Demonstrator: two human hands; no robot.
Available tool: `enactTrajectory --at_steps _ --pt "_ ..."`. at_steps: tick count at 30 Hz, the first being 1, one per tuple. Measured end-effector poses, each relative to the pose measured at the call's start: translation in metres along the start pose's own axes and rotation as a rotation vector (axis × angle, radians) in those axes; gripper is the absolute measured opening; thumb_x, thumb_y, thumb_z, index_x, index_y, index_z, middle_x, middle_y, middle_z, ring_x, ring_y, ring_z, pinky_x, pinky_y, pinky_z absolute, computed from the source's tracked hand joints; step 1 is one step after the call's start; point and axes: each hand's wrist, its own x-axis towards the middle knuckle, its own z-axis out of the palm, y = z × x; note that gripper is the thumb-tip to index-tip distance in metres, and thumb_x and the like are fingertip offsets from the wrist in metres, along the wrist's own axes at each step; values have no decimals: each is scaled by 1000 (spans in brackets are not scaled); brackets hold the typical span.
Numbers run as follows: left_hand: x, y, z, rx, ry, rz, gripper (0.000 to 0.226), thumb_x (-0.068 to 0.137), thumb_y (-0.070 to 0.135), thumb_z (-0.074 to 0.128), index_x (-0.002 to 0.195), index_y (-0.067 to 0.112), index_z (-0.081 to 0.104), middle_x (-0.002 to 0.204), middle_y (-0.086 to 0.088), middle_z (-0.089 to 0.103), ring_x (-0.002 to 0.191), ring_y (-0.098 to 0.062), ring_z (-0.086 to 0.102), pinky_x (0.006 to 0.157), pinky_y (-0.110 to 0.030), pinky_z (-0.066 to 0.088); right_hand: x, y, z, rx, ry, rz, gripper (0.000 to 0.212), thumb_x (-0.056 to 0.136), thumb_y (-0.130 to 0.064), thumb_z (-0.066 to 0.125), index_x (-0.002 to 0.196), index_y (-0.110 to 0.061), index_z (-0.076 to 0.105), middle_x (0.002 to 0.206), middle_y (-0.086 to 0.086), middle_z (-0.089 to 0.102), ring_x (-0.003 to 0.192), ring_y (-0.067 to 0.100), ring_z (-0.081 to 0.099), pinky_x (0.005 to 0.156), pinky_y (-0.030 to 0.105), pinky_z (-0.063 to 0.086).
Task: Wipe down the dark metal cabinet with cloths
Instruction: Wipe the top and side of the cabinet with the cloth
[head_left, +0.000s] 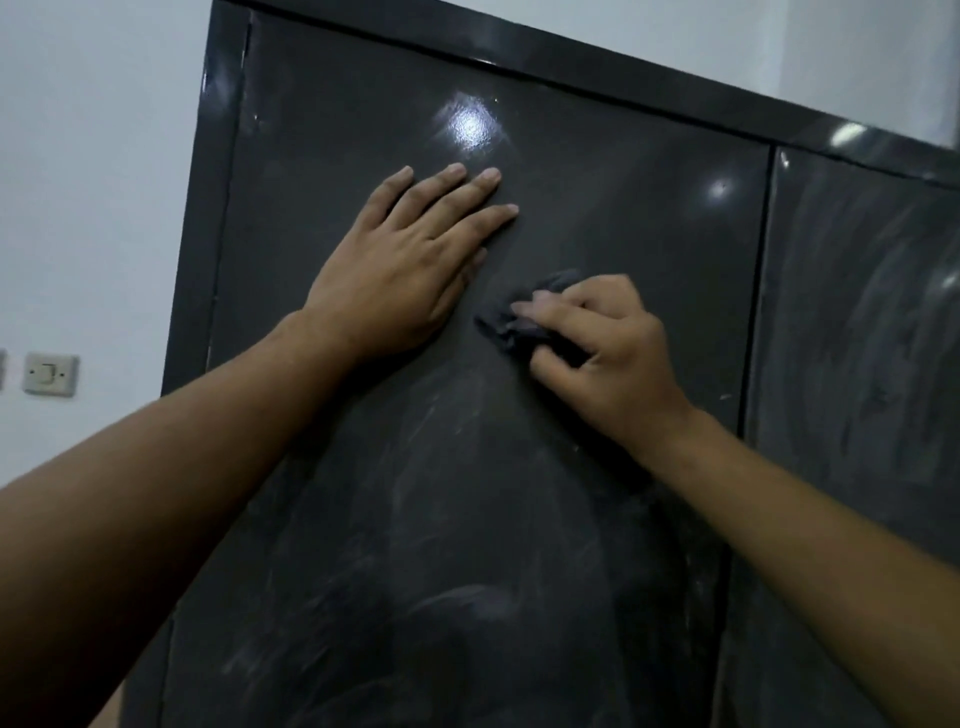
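The dark metal cabinet (322, 130) fills most of the view, with its glossy left door in front of me. My left hand (400, 260) presses flat on the upper part of that door, fingers straight and together. Just below and to the right, my right hand (608, 353) grips a small crumpled dark cloth (511, 325) against the door surface. The cloth is mostly hidden under my fingers. Pale dusty smears cover the door below both hands.
A second cabinet door (857, 364) with streaky smears stands to the right, past a vertical seam. A white wall (93, 182) lies left of the cabinet, with a light switch (50, 373) on it. The cabinet's top edge runs across the upper view.
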Motion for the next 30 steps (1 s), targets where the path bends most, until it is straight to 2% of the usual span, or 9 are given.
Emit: enactTrajectory --at_steps 3,8,12,14,17,20,23,28,30 --pt "0 1 -2 -26 -23 2 50 108 40 23 155 27 32 164 2 25 151 -21 22 123 -45 14 -26 -11 3 78 -229 -229 25 86 -9 73 110 -4 76 99 8 68 94 23 54 90 29 46" --pt "2 -4 -8 -156 -90 13 51 106 41 27 156 29 30 165 4 21 152 -17 16 123 -37 3 -7 0 -14 113 -504 -394 26 88 -12 70 112 -4 74 103 9 69 99 19 50 95 26 41" --pt "11 -26 -31 -526 -208 2 58 101 10 44 156 22 30 164 1 23 150 -15 20 119 -24 7 30 13 -32 39 -196 -127 25 82 -9 72 107 -8 76 97 8 67 97 21 56 93 24 43" --pt "11 -39 -41 -485 -203 -1 65 98 2 47 156 22 28 165 0 20 148 -17 26 118 -21 14 54 17 -34 -35 -49 43 27 81 -11 71 107 -12 77 96 6 67 96 25 58 94 15 40" --pt "6 -51 -40 -272 -132 -21 57 101 15 49 155 16 32 165 -7 21 147 -27 30 120 -31 19 84 21 -20 -116 32 153 27 81 -14 67 105 -13 78 91 7 67 89 32 60 89 1 26" --pt "-5 -51 -31 -203 -29 -82 52 104 26 45 150 5 39 159 -18 31 147 -32 30 122 -30 14 84 10 6 -103 110 173 29 80 -8 69 108 -11 77 91 7 67 90 33 58 90 0 27" --pt "-10 -45 -17 -156 64 -86 52 105 28 37 149 1 41 157 -19 35 147 -32 30 123 -36 19 64 -4 21 -76 96 31 31 81 -5 70 110 -8 76 94 8 68 94 32 59 94 13 36" --pt "-12 -46 -9 -180 117 -107 50 104 26 38 149 3 42 157 -15 36 148 -28 29 122 -41 24 53 2 13 112 -295 -400 27 82 -7 75 108 -5 76 98 9 68 98 21 54 94 27 45" --pt "-13 -47 -9 -183 113 -100 50 105 25 37 149 4 41 157 -15 36 148 -27 29 122 -41 24 66 15 3 104 -325 -428 25 81 -9 75 106 -5 77 96 11 69 97 21 55 93 28 43"
